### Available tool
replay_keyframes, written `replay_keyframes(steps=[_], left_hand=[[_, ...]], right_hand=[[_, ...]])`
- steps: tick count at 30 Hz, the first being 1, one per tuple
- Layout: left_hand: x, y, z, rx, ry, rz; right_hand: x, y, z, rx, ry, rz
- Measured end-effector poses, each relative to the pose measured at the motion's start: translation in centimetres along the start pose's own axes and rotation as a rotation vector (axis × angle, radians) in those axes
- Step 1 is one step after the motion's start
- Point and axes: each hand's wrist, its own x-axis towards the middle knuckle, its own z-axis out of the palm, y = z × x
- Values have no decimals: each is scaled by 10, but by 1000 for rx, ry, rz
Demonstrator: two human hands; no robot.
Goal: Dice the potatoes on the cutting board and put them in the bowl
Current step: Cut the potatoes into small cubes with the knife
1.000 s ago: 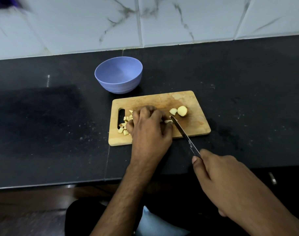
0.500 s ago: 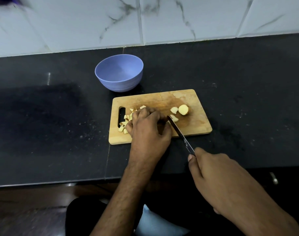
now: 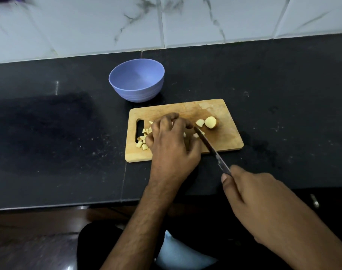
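Potato, part-diced, on cutting board (image 3: pixel 224 112), centre of view. Diced pieces (image 3: pixel 141 144) heaped at the board's 9 o'clock end beside the handle slot; two larger chunks (image 3: pixel 210 122) uncut toward 2 o'clock; the piece being cut is hidden under the left hand (image 3: pixel 172 141).

Left hand: fingers curled down over the hidden piece, fingertips right beside the blade.

Knife (image 3: pixel 211 148): tip at the board's middle, blade running toward 5 o'clock into the right hand (image 3: pixel 252 197), which is wrapped round the handle.

Bowl (image 3: pixel 136 94): lilac, holding nothing, at 11 o'clock off the board, on the black worktop (image 3: pixel 49 133).

Risks, judged:
- Blade meeting the left fingertips if the wet piece slips.
- Pieces rolling off the 9 o'clock edge.
- Board sliding on the worktop.
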Motion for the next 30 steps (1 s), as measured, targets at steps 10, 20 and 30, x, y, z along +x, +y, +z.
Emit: replay_keyframes(steps=[10,20,30], left_hand=[[4,2,10,117,71,-107],[5,3,10,168,-5,-34],[6,3,8,130,-30,16]], right_hand=[[4,11,-6,41,23,47],[4,14,-3,44,1,57],[8,11,-4,51,-16,45]])
